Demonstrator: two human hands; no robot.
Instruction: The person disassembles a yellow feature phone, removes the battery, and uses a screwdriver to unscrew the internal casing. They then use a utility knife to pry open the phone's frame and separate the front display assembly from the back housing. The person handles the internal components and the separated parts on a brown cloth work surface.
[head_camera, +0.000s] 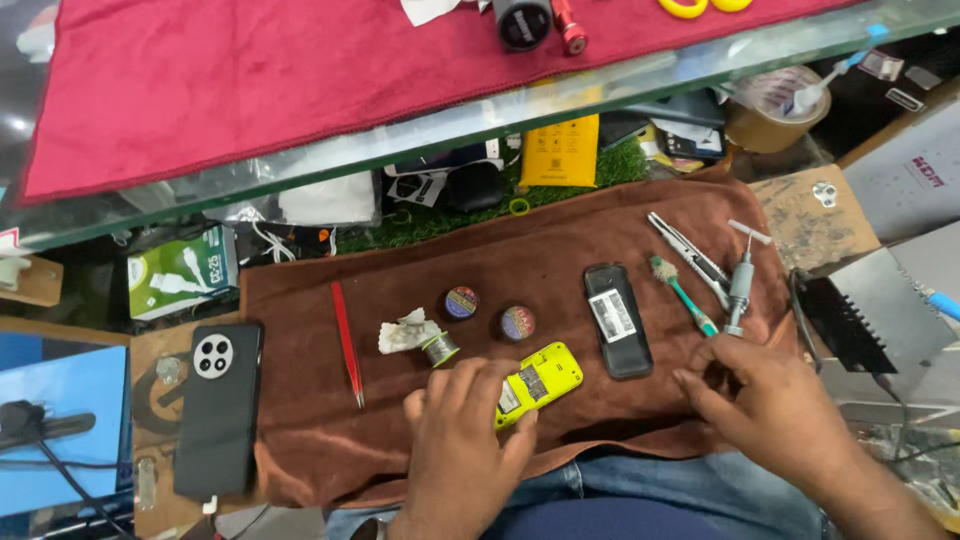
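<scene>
Here a brown towel (560, 250) covers the surface, likely to keep small parts from sliding. The left hand (462, 430) pins a yellow phone (540, 378) down on it, fingers closed on its edge. The right hand (775, 405) hovers open-fingered near a teal toothbrush (685, 297). Behind stands a flat yellow packet (560, 150).

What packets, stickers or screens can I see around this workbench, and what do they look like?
Yellow packet: flat rectangle under the glass shelf, dark print.
Green-and-white box: left, under the shelf.
White label: on the black phone body, mid-cloth.
Yellow phone: open back with small sticker, under the left hand.
</scene>
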